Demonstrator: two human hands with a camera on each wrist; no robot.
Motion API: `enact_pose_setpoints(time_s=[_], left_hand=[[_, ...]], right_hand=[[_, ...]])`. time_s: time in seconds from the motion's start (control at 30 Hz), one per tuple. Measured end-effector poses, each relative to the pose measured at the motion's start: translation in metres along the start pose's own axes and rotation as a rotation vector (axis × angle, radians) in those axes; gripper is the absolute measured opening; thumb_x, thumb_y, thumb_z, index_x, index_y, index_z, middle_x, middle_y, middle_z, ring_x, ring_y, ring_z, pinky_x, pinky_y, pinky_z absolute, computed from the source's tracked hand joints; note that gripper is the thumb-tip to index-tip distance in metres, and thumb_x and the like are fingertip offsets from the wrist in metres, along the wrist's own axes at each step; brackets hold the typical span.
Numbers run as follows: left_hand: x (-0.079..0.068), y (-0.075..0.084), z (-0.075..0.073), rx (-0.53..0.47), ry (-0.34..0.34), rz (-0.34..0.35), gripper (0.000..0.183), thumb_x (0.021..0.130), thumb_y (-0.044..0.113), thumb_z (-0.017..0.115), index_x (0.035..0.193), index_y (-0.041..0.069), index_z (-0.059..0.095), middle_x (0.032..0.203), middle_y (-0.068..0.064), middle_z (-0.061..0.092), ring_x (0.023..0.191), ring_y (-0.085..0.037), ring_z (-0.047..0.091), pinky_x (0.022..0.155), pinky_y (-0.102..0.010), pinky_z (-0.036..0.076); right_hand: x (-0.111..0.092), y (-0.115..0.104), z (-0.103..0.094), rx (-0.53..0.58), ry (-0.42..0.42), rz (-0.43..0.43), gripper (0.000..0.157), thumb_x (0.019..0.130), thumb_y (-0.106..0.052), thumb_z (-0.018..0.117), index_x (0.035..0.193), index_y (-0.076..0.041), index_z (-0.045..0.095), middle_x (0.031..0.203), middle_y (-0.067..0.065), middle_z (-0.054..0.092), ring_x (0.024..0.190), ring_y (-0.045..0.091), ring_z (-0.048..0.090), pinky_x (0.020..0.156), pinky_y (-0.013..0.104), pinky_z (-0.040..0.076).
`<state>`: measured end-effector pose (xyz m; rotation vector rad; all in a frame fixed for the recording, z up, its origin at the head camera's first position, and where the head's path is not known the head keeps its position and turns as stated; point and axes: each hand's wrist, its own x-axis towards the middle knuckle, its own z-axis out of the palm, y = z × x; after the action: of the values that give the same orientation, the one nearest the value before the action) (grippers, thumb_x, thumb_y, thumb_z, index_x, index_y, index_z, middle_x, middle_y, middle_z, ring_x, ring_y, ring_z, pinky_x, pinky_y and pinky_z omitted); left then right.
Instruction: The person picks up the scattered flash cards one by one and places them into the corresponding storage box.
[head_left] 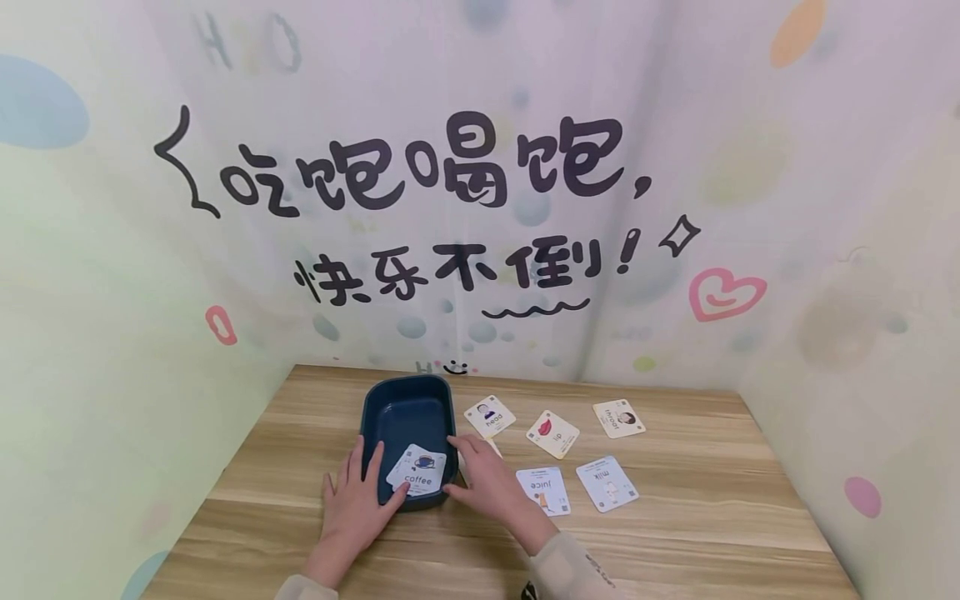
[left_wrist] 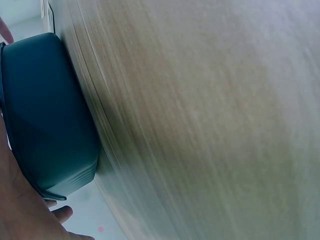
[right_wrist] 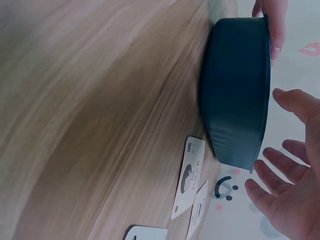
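Note:
A dark blue plastic bin stands on the table with overlapping word cards at its near end; the top one, a coffee card, shows a cup. My left hand rests over the bin's left and near rim with fingers spread and fairly straight. At the right rim is my right hand, thumb near the front corner. The right wrist view shows the right hand's fingers loosely bent, holding nothing. A card beside the bin is partly hidden by the right hand in the head view.
On the wooden table, right of the bin, lie a head card, a lip card, a throat card, a juice card and a milk card. A printed curtain hangs behind the table.

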<state>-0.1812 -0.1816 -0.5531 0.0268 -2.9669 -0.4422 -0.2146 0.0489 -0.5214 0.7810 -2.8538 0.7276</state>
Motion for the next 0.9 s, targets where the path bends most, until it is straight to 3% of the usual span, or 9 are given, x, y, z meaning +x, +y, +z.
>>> enact_pose_setpoints(time_s=[0.3,0.5,0.67,0.77,0.9], left_hand=[[0.0,0.001,0.001,-0.003,0.029,0.005,0.084,0.089,0.062,0.061,0.153,0.013,0.038,0.163,-0.021,0.023,0.145,-0.045,0.031,0.11,-0.077,0.023],[0.0,0.001,0.0,-0.012,0.008,-0.003,0.083,0.09,0.06,0.06,0.154,0.014,0.037,0.164,-0.021,0.02,0.146,-0.045,0.03,0.111,-0.077,0.021],[-0.001,0.001,0.0,-0.016,-0.003,-0.009,0.083,0.09,0.061,0.06,0.154,0.014,0.036,0.164,-0.021,0.019,0.146,-0.045,0.029,0.111,-0.077,0.02],[-0.001,0.001,0.001,-0.016,0.015,-0.006,0.083,0.089,0.061,0.061,0.154,0.014,0.038,0.164,-0.021,0.021,0.146,-0.045,0.03,0.11,-0.077,0.02],[0.0,0.001,0.002,-0.015,0.015,-0.007,0.084,0.089,0.06,0.062,0.154,0.014,0.037,0.164,-0.02,0.02,0.146,-0.045,0.029,0.11,-0.078,0.02]], right_hand=[[-0.005,0.009,0.001,0.032,-0.015,0.041,0.071,0.084,-0.034,0.079,0.144,-0.012,0.049,0.144,0.007,0.055,0.131,0.024,0.055,0.107,0.04,0.049],[-0.009,0.015,0.003,0.063,-0.01,0.059,0.071,0.085,-0.033,0.079,0.145,-0.013,0.049,0.145,0.005,0.055,0.131,0.025,0.054,0.107,0.044,0.049],[-0.015,0.02,0.003,0.085,0.005,0.054,0.071,0.085,-0.033,0.078,0.147,-0.017,0.047,0.141,0.005,0.056,0.118,0.022,0.06,0.095,0.041,0.055],[-0.018,0.025,0.003,0.064,0.015,0.047,0.071,0.084,-0.032,0.079,0.145,-0.014,0.048,0.138,0.007,0.058,0.115,0.023,0.061,0.094,0.041,0.055],[-0.021,0.031,0.003,0.046,0.026,0.051,0.071,0.082,-0.03,0.081,0.142,-0.008,0.05,0.137,0.012,0.058,0.123,0.029,0.059,0.101,0.045,0.052]])
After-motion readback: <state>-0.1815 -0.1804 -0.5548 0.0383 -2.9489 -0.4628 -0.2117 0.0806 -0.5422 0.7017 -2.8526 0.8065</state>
